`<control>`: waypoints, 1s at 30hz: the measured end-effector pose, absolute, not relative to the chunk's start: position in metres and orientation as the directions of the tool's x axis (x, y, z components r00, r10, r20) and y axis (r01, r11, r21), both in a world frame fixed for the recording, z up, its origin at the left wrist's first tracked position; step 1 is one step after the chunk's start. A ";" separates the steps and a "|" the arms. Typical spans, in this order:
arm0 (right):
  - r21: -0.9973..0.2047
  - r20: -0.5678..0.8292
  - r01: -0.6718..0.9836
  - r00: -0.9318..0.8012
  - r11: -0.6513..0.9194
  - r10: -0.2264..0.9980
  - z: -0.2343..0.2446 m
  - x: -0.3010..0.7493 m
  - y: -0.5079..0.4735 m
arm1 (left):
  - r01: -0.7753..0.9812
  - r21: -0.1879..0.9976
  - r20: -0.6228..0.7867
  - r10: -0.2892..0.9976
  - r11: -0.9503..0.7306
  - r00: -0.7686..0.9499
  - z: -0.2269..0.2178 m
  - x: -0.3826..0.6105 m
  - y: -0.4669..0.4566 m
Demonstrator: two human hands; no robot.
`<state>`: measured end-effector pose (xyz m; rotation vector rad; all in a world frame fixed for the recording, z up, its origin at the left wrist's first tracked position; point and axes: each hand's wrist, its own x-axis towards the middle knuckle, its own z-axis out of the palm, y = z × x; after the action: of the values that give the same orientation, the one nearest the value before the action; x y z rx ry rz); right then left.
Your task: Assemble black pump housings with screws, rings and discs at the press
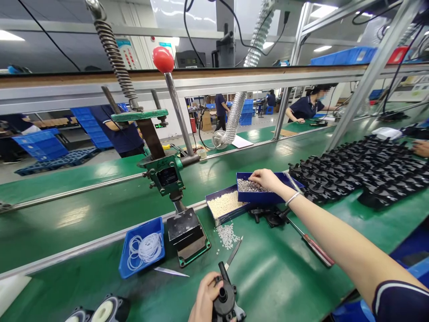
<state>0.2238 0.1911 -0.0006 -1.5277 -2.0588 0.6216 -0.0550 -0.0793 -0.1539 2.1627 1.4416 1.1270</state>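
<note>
Gripping a black plastic spouted housing [225, 303].
Left hand [205, 297] curls fingers round it, before the wearer; right hand [266, 180] bunches fingertips among tiny silvery metal pieces [246, 186] in a dark-blue tray [256, 197], catch unseen. Loose heaping could cause spillage.

Here at six o'clock, the left hand [203, 300] and the black housing [225, 300] it grips run off the bottom edge, some fingers lost behind that housing! Over towards three, the right hand [266, 180] has its fingertips buried among metal bits [246, 186] too small to identify, any pinch impossible to call. Edges now: another person's hand [421, 148] clipped at three, the dark sleeve [400, 303] sliced at four, a white piece [13, 290] cut at eight.
</note>
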 end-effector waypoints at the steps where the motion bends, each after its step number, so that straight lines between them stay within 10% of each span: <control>1: -0.661 0.133 0.701 -0.243 0.268 0.961 0.002 0.223 0.189 | 0.639 0.617 0.455 0.871 -0.460 0.187 -0.153 -0.055 -0.080; 11: -0.897 0.045 0.302 -0.666 0.324 0.745 0.026 0.172 0.060 | 0.684 0.563 0.591 0.804 -0.464 0.059 -0.121 -0.060 -0.131; 18: -0.999 -0.037 0.037 -0.890 -0.008 0.455 0.008 0.139 -0.029 | 0.559 0.504 0.751 0.654 -0.658 0.092 -0.055 -0.057 -0.130; 25: -0.984 -0.066 -0.029 -0.860 -0.177 0.506 -0.001 0.136 -0.032 | 0.572 0.575 0.706 0.708 -0.585 0.014 -0.039 -0.060 -0.140; 30: -0.994 -0.020 0.098 -0.645 0.056 0.764 -0.008 0.150 -0.022 | 0.659 0.687 0.519 0.841 -0.308 -0.149 -0.048 -0.074 -0.151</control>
<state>0.1502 -0.0221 -0.0078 -0.8615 -1.8105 1.6342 -0.0743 -0.1507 -0.0483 1.9157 1.7233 1.4438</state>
